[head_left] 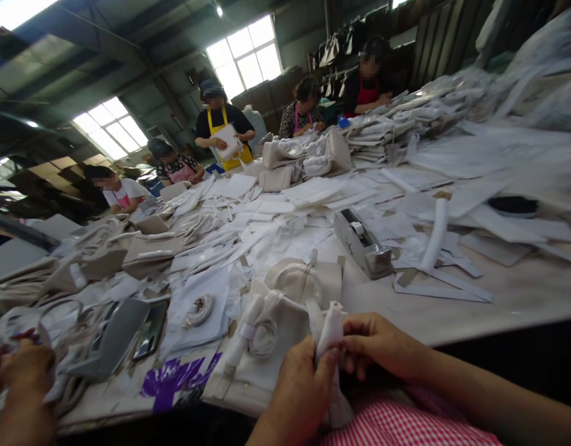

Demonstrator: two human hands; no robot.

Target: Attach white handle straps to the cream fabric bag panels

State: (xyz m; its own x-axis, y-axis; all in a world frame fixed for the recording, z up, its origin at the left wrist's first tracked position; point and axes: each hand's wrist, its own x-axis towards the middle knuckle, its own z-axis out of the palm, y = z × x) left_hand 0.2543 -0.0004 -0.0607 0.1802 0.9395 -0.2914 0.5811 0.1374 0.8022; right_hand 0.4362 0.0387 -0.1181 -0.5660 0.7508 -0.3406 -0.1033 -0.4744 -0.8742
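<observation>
My left hand (300,387) is closed around a white-wrapped strip (330,331) that stands upright over my lap. From the other side, the bent fingers of my right hand (376,344) pinch the same wrapping. What lies inside the wrapping is hidden. Just left of my hands, a cream handbag (273,381) lies at the table edge, with a wrapped roll (243,331) and a bundled white coil (265,337) on it. Behind it is a cream piece with a rounded handle (297,279).
A grey tape dispenser (363,244) stands beyond my hands. White sheets (322,189) and strips cover much of the table. A phone (150,331) and purple plastic (171,381) lie leftward. A co-worker's hand (27,365) is at far left; several people work across the table.
</observation>
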